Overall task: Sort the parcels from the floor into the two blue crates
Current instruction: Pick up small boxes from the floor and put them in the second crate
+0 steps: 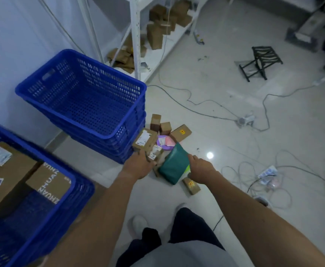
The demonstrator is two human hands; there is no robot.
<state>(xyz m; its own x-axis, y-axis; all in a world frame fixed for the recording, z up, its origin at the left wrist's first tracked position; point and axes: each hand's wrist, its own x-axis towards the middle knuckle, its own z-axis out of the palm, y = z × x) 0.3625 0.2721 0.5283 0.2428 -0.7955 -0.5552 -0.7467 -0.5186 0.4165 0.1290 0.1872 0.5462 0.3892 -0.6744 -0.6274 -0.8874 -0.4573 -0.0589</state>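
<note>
A heap of parcels lies on the floor by the far blue crate (84, 97), which holds nothing. My left hand (138, 165) grips a brown cardboard box with a white label (145, 140) at its near edge. My right hand (201, 168) holds a green plastic mailer bag (174, 166) by its right side. Behind them lie a purple and pink pouch (164, 142) and several small brown boxes (181, 132). One small box with a yellow sticker (191, 185) sits below my right hand. The near blue crate (76, 182) at the left holds two large cardboard boxes (7, 174).
The far crate sits on a stack of other crates. White metal shelving (136, 35) with brown boxes stands behind. Cables (196, 105) and power strips (267, 173) trail over the tiled floor at right. A black folding stool (260, 61) stands further back. My legs and shoe (138, 223) are below.
</note>
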